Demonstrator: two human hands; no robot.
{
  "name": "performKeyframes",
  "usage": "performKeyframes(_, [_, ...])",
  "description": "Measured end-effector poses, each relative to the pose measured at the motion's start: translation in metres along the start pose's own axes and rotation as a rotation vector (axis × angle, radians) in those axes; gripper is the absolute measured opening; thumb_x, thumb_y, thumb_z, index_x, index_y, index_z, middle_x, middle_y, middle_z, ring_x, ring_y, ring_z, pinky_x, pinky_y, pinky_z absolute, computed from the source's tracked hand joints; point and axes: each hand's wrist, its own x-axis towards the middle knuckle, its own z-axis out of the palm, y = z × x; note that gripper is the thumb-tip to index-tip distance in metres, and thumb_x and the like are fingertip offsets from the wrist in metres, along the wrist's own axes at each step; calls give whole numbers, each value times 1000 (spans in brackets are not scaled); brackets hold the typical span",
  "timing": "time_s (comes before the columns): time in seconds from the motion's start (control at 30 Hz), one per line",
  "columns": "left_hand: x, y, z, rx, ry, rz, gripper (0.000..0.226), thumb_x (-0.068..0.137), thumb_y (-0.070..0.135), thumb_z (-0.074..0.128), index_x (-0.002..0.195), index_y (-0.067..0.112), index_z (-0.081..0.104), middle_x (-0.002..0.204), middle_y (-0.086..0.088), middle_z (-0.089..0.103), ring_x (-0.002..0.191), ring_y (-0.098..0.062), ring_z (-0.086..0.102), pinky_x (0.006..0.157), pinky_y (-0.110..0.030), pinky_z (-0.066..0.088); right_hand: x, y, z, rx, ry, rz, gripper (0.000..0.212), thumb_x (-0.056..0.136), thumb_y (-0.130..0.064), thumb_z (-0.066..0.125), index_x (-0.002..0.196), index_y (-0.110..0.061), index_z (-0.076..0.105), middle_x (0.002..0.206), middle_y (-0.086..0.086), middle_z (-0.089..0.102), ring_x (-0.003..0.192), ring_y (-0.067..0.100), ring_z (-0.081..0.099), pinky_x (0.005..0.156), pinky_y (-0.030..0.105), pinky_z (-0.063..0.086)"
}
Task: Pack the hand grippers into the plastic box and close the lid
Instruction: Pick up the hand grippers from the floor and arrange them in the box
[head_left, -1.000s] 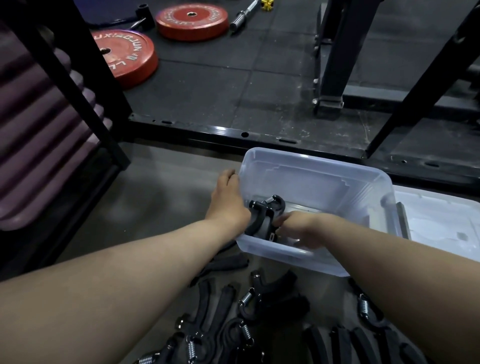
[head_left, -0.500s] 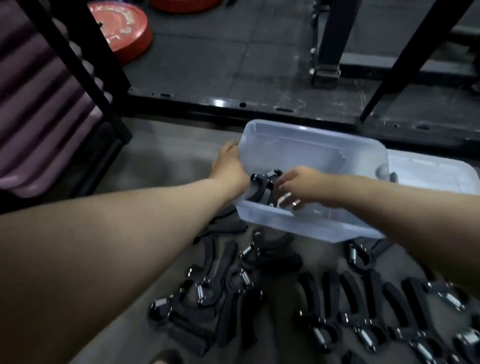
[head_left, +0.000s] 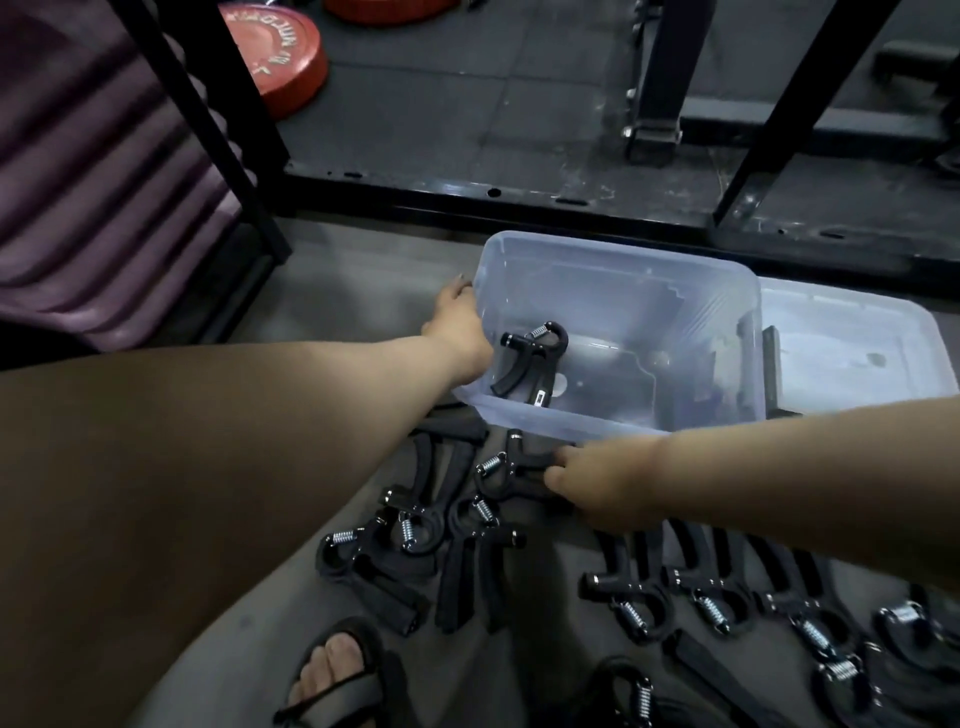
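Packing barely begun: one hand gripper (head_left: 530, 364) lies inside the plastic box (head_left: 571, 422) at frame centre, against its left end. Loose grippers (head_left: 701, 597) are spread over the floor (head_left: 363, 270) across the lower frame. Lid (head_left: 857, 353) lies off, to the box's right. Left hand (head_left: 457, 325) rests against the box's left wall; a hold on the rim cannot be confirmed. Right hand (head_left: 602, 486) pinches a handle of the next gripper (head_left: 511, 467), just below the near wall. Assessment: light, rigid, sprung items. The matte handles should give a sure hold; the spring end would not.
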Motion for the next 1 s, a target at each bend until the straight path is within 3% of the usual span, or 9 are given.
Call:
performKeyframes(0.17, [6,-2,-2,108,-23,44,71,92,8,44,155,25,15,160,9,5,140,-28,31,114,-29,24,57,-3,49,47,-10,267,85,91,-29,60,154,-6,7,156,22,16,143,39,23,115,47,24])
performKeyframes(0.23, [10,-2,5,116,22,45,71,94,10,44,156,22,10,161,12,-1,140,-29,32,117,-33,23,63,-4,57,27,0,266,85,93,-25,55,155,-7,-1,157,26,8,146,42,13,117,50,17])
performKeyframes(0.47, [18,0,20,0,87,-62,80,81,5,41,149,38,16,156,17,16,116,-33,51,108,-42,38,74,1,66,-129,212,260,62,100,-19,36,153,-1,10,143,29,32,127,41,39,103,51,33])
performKeyframes(0.6, [18,1,13,-39,99,-57,72,89,4,43,152,31,21,156,3,22,122,-32,46,109,-39,36,66,-8,49,-106,161,274,77,89,-27,58,148,1,18,135,29,41,118,40,47,96,49,38])
performKeyframes(0.7, [8,-1,14,9,94,-3,66,90,1,50,151,11,27,158,-10,17,138,-33,32,113,-41,32,47,-19,30,229,65,406,80,76,-40,67,140,-10,31,133,19,42,119,39,48,99,47,44])
performKeyframes(0.8, [-9,-11,16,96,68,29,64,95,12,43,152,30,23,155,-1,27,132,-28,40,112,-27,28,19,-25,8,688,-3,381,55,84,-36,54,132,-12,47,133,13,53,118,34,55,98,38,47])
performKeyframes(0.87, [-22,-16,17,77,30,74,68,90,0,43,150,28,26,159,11,12,135,-22,36,103,-17,22,-4,-25,-2,1074,-117,306,49,76,-29,54,120,-7,59,119,19,64,100,33,64,88,39,53])
performKeyframes(0.93, [-35,-26,19,46,43,68,70,85,-4,44,146,28,32,160,16,4,135,-23,36,109,-21,22,-33,-18,-6,1407,-224,225,46,71,-20,51,110,1,60,97,26,66,82,35,66,75,43,56])
performKeyframes(1.0, [-48,-31,26,46,98,90,73,87,0,44,149,33,25,155,12,17,128,-26,41,111,-26,29,-62,-2,-3,1659,-317,113,52,75,-14,45,120,12,53,98,27,63,88,38,68,76,46,58])
